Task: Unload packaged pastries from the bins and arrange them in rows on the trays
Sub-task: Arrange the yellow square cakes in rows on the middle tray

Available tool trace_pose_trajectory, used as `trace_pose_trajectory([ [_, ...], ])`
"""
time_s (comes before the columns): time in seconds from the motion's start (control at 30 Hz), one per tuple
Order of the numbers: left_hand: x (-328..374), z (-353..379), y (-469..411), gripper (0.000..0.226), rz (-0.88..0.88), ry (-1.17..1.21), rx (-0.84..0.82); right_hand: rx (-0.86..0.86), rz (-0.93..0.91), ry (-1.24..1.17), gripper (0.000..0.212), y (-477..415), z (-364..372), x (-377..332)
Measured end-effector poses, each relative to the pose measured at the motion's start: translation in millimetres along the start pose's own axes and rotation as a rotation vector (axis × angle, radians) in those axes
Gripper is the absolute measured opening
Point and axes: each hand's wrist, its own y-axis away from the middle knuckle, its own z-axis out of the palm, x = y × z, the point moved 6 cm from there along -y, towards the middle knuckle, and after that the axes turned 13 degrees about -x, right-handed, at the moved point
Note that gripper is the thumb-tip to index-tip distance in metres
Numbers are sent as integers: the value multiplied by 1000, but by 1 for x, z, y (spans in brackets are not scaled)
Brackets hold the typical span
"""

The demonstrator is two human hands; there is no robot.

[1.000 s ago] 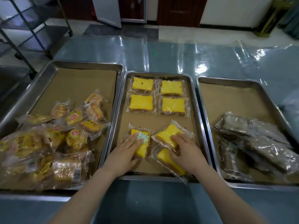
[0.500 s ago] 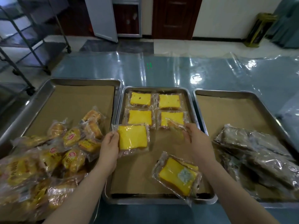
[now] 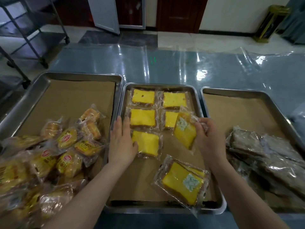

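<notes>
Hands: left hand [image 3: 122,142], fingers straight, thumb touching a laid pack [image 3: 146,143]; right hand [image 3: 209,138], fingers curled round a tilted pack [image 3: 184,133] above the middle tray [image 3: 158,84]. Packs: square yellow cake slices, brown-edged, in clear crinkled film; tilted pack shows a pale label [image 3: 182,123]. Four arranged packs [image 3: 143,97] lie two by two at the tray's far end; a loose pack [image 3: 182,180], labelled, lies askew near front right.

The packet [image 3: 184,131] pinched by the right hand [image 3: 209,139] covers the 3 o'clock half of the second-row cake [image 3: 170,119] behind it, and the print on that packet's white label [image 3: 182,123] is too small to read. At 9 o'clock the picture's edge cuts off the heap of wrapped buns [image 3: 41,162] and their tray [image 3: 79,75]; at 4 o'clock it cuts the dark packets [image 3: 272,154].
</notes>
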Motion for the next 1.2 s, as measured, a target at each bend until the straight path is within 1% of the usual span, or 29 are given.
trace_pose_trajectory([
  [0.03,4,4,0,90,46,-67,-3,43,-62,87,16,4,-3,-4],
  [0.1,10,19,-2,83,136,-123,-90,69,-177,268,21,11,-2,-13],
  [0.13,11,31,-1,77,160,-144,-163,14,-196,331,24,12,5,-13],
  [0.17,11,43,1,72,161,-182,-237,-96,-190,380,29,14,16,-11],
  [0.2,9,54,3,69,153,-229,-278,-241,-165,431,35,18,31,-6],
  [0.23,6,62,6,68,144,-264,-283,-380,-143,482,39,25,47,0],
  [0.27,4,66,7,67,133,-281,-275,-473,-130,517,42,32,59,5],
  [0.3,3,67,7,67,126,-282,-269,-515,-116,534,43,37,67,10],
  [0.43,2,68,8,67,120,-279,-267,-563,-15,597,50,40,79,30],
  [0.53,5,66,10,66,101,-279,-264,-610,7,673,53,32,86,41],
  [0.77,8,67,10,65,68,-259,-254,-563,46,741,60,17,96,53],
  [0.9,10,65,9,65,48,-205,-277,-540,49,734,61,15,98,49],
  [0.97,15,59,13,68,54,-212,-264,-529,28,689,61,18,93,45],
  [1.03,26,44,24,67,143,-275,-126,-455,-7,586,58,29,79,41],
  [1.07,32,37,32,56,206,-241,-31,-388,-22,523,52,38,69,41],
  [1.1,35,33,41,40,243,-178,31,-322,-24,468,44,49,57,43],
  [1.13,36,32,49,28,235,-87,0,-274,-8,427,37,61,48,47],
  [1.17,36,38,56,24,193,17,-101,-251,17,404,30,72,41,53],
  [1.2,36,50,63,26,139,115,-250,-244,34,403,25,83,36,59],
])
